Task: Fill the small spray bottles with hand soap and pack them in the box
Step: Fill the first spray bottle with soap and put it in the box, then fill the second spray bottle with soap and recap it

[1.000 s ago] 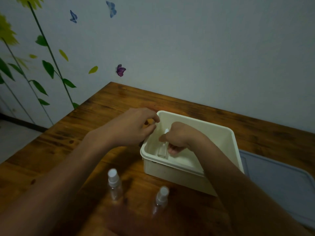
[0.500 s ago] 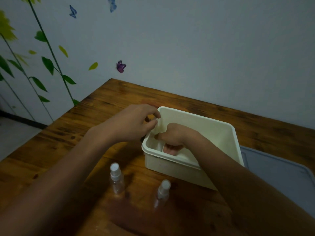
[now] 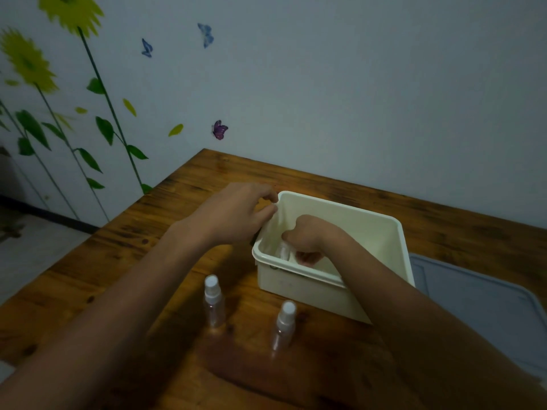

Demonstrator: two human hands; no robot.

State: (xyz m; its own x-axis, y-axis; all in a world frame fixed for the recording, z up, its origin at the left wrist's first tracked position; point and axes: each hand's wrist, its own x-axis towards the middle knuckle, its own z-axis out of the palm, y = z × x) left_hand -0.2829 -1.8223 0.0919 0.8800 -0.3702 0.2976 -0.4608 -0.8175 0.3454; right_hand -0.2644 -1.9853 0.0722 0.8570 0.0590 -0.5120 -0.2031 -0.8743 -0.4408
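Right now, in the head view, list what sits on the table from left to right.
Left spray bottle → right spray bottle → cream box → grey lid. The hands overlap the box, so they are left out.

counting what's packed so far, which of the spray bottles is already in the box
The spray bottle under the right hand, inside the cream box at its left end. The other two stand upright on the table in front.
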